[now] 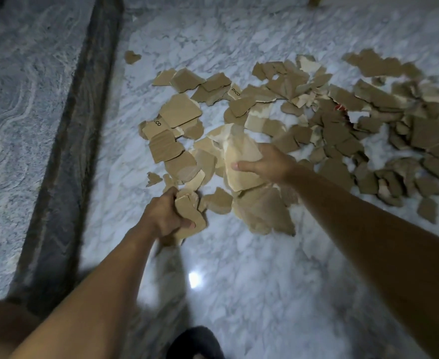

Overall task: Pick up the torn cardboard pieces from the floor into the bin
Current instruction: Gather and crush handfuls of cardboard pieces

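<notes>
Several torn brown cardboard pieces (pixel 324 120) lie scattered over the white marble floor (pixel 252 281), thickest at the right. My left hand (pixel 161 216) grips a small stack of cardboard pieces (pixel 189 216) low near the floor, fingers curled round them. My right hand (pixel 267 164) holds a bunch of larger pale cardboard pieces (pixel 239 156), thumb lying across the top piece. No bin is in view.
A dark stone border strip (pixel 78 141) runs along the left, with grey veined stone (pixel 18 99) beyond it. A dark shoe tip (pixel 195 343) shows at the bottom edge. One lone cardboard scrap (pixel 132 57) lies apart at the upper left.
</notes>
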Tool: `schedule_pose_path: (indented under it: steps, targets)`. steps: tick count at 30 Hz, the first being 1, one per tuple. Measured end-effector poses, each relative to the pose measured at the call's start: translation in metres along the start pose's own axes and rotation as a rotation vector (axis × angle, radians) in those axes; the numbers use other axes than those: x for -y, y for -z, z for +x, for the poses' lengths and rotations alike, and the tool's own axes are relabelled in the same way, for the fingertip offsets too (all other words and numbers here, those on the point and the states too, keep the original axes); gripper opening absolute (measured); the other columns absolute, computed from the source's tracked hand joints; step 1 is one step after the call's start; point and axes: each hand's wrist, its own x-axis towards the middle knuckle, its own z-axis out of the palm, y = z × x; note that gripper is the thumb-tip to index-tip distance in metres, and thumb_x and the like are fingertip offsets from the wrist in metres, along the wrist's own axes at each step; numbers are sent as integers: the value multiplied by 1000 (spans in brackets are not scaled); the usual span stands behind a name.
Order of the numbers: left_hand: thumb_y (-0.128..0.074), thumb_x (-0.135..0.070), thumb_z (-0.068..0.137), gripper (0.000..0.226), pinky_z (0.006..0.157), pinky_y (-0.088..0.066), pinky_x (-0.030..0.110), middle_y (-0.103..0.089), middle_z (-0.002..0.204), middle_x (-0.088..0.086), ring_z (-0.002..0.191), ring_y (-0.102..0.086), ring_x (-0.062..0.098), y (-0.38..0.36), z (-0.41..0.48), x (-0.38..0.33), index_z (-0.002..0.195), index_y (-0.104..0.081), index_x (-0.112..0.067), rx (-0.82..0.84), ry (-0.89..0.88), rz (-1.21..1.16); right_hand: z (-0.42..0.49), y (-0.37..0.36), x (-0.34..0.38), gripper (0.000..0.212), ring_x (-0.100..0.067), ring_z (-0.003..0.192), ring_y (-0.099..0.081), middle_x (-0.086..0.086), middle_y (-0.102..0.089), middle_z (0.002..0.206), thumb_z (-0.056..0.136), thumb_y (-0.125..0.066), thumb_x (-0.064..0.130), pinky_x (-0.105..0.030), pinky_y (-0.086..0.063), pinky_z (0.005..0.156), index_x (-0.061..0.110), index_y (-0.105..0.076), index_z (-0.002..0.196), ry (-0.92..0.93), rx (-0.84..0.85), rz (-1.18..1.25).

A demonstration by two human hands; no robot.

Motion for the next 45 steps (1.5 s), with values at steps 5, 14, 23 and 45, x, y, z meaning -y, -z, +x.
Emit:
schedule_pose_path:
  steps: [5, 14, 23, 45]
  targets:
    - [-94, -33, 47, 74, 84, -49, 31, -70, 102, -5, 97, -62, 21, -1, 11, -46, 114, -63, -29, 127, -120, 57, -27, 54, -7, 34, -28, 86, -74, -8, -74, 97, 81, -81, 19, -35, -61, 64, 10, -67, 110, -62, -95, 178]
    - [-94, -37, 46, 55, 88, -54, 31, -74, 92, -8, 92, -68, 15, -31, 21, -104, 97, -75, -26, 315, -172, 203, -69, 78, -128, 53, -32, 111, -61, -12, -62, 121, 79, -78, 29, -32, -47, 80, 8, -54, 121, -369, -8, -817]
    - [-52, -56, 55, 80, 103, -35, 37, -58, 128, 4, 129, -42, 28, -80, 6, -115, 127, -55, -22, 220, -268, 534, -86, 75, -174, 81, -31, 123, -55, -15, -56, 134, 73, -86, 40, -31, -45, 84, 3, -47, 133, -508, 12, -676]
    - [-85, -33, 67, 69, 83, -41, 24, -68, 117, 5, 110, -59, 25, -68, 21, -95, 129, -59, -19, 209, -200, 304, -61, 81, -116, 86, -29, 118, -57, -9, -59, 132, 67, -89, 36, -33, -48, 93, 13, -46, 138, -270, 16, -553]
